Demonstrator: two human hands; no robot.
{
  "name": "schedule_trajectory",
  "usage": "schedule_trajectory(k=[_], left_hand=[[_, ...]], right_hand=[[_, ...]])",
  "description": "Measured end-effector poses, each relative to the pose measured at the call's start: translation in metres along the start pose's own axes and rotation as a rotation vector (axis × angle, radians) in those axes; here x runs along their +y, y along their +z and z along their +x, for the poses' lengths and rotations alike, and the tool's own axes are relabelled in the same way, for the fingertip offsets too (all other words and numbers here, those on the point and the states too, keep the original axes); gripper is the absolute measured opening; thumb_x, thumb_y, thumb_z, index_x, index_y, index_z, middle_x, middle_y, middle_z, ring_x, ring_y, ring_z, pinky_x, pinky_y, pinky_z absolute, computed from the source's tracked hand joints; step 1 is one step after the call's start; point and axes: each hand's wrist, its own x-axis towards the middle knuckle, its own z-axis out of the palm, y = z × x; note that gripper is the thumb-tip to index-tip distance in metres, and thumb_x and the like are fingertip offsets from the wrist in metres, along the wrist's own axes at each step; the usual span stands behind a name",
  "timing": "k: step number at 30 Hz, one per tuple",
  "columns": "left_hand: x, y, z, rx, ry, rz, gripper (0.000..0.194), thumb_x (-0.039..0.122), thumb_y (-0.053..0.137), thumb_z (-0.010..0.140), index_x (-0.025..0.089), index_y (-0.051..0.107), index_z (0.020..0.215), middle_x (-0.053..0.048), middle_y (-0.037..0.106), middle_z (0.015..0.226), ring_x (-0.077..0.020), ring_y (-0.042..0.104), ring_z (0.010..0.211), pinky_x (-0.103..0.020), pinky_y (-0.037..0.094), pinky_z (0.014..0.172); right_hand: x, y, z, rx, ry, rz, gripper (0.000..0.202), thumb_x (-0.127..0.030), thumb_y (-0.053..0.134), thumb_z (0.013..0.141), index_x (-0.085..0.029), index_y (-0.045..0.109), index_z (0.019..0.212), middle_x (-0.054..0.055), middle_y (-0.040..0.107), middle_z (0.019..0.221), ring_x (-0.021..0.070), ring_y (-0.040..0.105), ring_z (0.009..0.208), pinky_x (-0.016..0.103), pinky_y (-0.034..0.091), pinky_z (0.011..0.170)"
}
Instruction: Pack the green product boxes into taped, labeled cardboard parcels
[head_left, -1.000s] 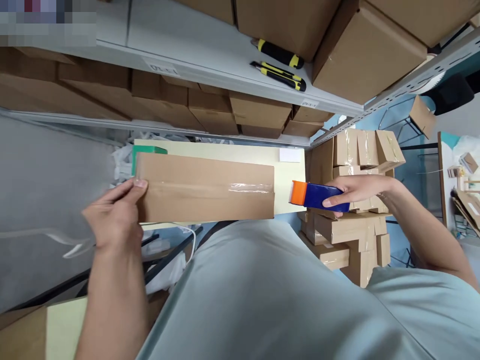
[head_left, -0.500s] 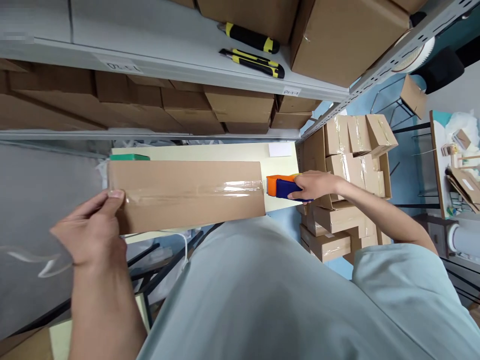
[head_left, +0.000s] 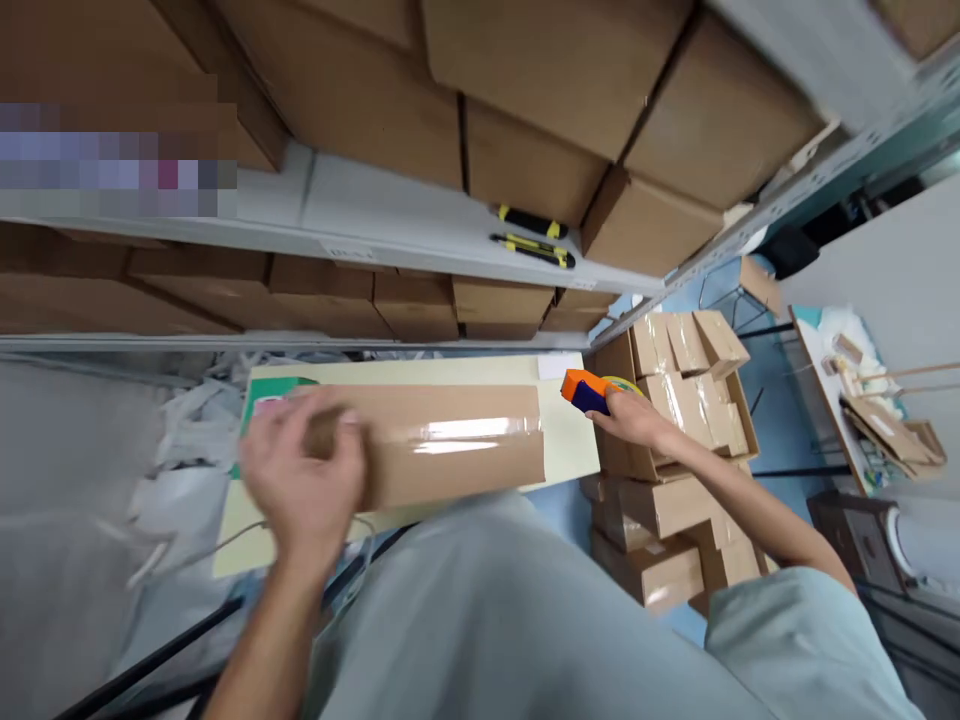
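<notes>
A long, flat brown cardboard box [head_left: 457,460] lies lengthwise over a pale yellow tabletop [head_left: 566,445], close against my shirt. Shiny clear tape runs along its upper face. My left hand [head_left: 304,460] is at the box's left end, its fingers curved and smeared by motion; whether it grips the box I cannot tell. Past the box's right end, my right hand [head_left: 636,415] is closed around an orange and dark blue tape dispenser [head_left: 585,390], held apart from the box. Part of a green item [head_left: 262,388] shows beyond my left hand.
Two utility knives [head_left: 532,250] lie on the grey shelf [head_left: 420,215] above, among cardboard boxes. A white label [head_left: 559,367] is at the table's back right. Taped boxes [head_left: 667,345] fill a large carton at the right. Plastic wrapping [head_left: 195,440] lies at the left.
The view has tilted upward, showing more of the upper shelf. My left hand has moved rightward over the box's left end. The tape dispenser has turned and shifted slightly right in my right hand.
</notes>
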Motion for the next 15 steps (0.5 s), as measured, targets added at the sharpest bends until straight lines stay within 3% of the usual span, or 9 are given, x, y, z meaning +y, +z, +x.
schedule_trajectory(k=[4, 7, 11, 15], left_hand=[[0.064, 0.029, 0.007, -0.132, 0.266, -0.217, 0.023, 0.033, 0.06, 0.098, 0.027, 0.081, 0.103, -0.007, 0.079, 0.116, -0.0273, 0.073, 0.115, -0.043, 0.056, 0.11], [0.094, 0.044, 0.027, -0.166, 0.369, -0.275, 0.02, 0.025, 0.061, 0.095, 0.027, 0.081, 0.091, -0.004, 0.081, 0.112, -0.0257, 0.074, 0.109, -0.041, 0.059, 0.101], [0.107, 0.05, 0.066, -0.145, 0.389, -0.277, 0.019, 0.016, 0.066, 0.089, 0.027, 0.081, 0.087, -0.004, 0.083, 0.114, -0.0262, 0.075, 0.108, -0.041, 0.06, 0.099], [0.109, 0.051, 0.109, -0.141, 0.379, -0.266, 0.026, 0.012, 0.064, 0.09, 0.027, 0.085, 0.094, -0.005, 0.084, 0.121, -0.0265, 0.077, 0.114, -0.041, 0.061, 0.105]], right_hand=[[-0.032, -0.049, 0.004, 0.131, -0.015, 0.071, 0.048, -0.054, 0.056, 0.11, -0.011, 0.06, 0.131, 0.024, 0.076, 0.119, 0.0392, 0.075, 0.107, 0.042, 0.054, 0.085], [-0.065, -0.085, 0.01, 0.16, -0.128, 0.079, 0.04, -0.046, 0.057, 0.108, -0.013, 0.056, 0.131, 0.02, 0.074, 0.12, 0.0351, 0.073, 0.104, 0.041, 0.054, 0.087], [-0.111, -0.126, 0.025, 0.2, -0.293, 0.019, 0.038, -0.04, 0.06, 0.104, -0.016, 0.051, 0.132, 0.016, 0.07, 0.118, 0.0326, 0.069, 0.106, 0.04, 0.054, 0.091], [-0.159, -0.162, 0.059, 0.269, -0.467, -0.069, 0.027, -0.039, 0.058, 0.106, -0.021, 0.051, 0.124, 0.013, 0.068, 0.116, 0.0297, 0.066, 0.101, 0.04, 0.053, 0.092]])
